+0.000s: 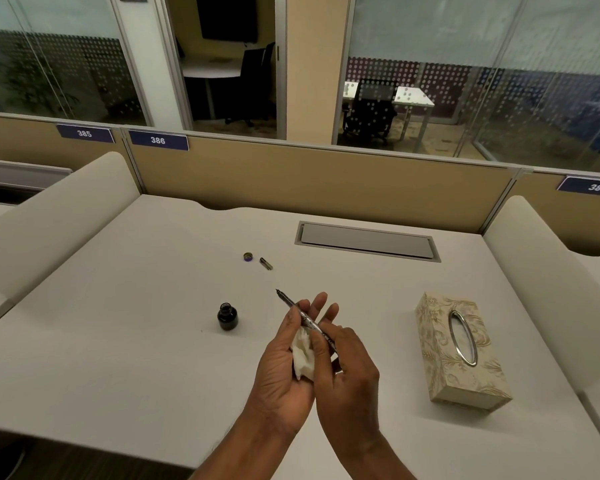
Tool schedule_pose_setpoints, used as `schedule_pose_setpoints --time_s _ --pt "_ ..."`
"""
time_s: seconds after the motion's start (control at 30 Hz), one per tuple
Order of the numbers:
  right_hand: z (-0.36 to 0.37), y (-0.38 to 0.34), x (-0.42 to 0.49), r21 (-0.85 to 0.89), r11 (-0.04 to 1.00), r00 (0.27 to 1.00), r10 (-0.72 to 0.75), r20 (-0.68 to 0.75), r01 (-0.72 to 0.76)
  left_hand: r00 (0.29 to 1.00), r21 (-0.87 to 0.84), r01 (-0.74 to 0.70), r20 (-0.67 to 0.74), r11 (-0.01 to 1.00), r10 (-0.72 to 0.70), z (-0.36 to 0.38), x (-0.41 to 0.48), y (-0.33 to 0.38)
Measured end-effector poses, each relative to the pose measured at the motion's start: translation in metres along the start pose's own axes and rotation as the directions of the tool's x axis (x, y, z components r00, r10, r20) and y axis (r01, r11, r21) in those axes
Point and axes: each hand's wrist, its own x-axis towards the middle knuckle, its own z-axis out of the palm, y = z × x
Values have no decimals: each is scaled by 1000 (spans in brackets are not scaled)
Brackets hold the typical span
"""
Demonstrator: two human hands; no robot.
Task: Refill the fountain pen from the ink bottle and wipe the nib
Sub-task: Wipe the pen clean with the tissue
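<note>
The silver fountain pen [293,304] points up and to the left, its dark nib bare above my fingers. My right hand [347,362] pinches the pen's barrel between thumb and fingers. A crumpled white tissue [303,358] lies in the palm of my left hand [284,368], whose straight fingers lie along the pen from the left. To the left on the desk stands the small ink bottle [227,317], uncapped and dark with ink. Its cap [247,257] and the pen's cap [266,264] lie farther back.
A patterned tissue box [461,351] lies at the right on the white desk [118,323]. A grey cable hatch [366,241] is set into the desk at the back. Padded dividers stand at both sides and a tan partition behind.
</note>
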Motion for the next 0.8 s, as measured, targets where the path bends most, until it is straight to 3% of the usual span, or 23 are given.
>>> schedule_pose_setpoints --time_s 0.37,0.8 --pt "1 -7 2 59 998 1000 26 -17 -25 998 120 -61 -20 991 64 12 -4 8" --pt "6 -9 -1 59 998 999 25 -26 -23 999 76 -33 -37 997 36 9 -8 8"
